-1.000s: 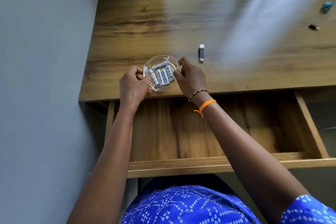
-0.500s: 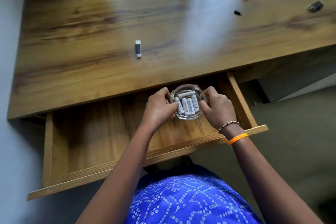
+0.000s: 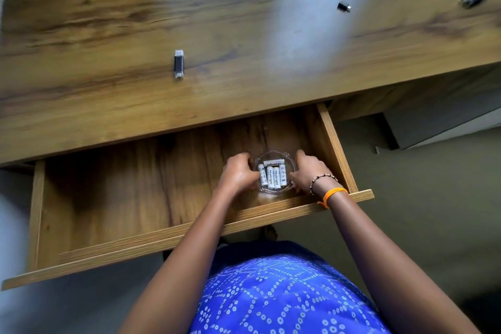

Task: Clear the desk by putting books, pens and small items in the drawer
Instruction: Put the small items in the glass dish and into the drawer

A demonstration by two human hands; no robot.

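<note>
Count: 1 glass dish [image 3: 273, 190]; 5 white batteries [image 3: 273, 176]; 1 flash drive [image 3: 179, 63]; 3 small items far right; 1 open drawer [image 3: 113, 192].

A wooden desk [image 3: 108, 22] held a USB stick [image 3: 179, 64] at centre left and three small items near the upper right.

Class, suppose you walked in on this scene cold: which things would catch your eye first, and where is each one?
First, both hands, left hand and right hand, gripping a clear glass dish of white batteries inside the open drawer, near its right end. Next, a USB stick lying alone on the wooden desk.
</note>
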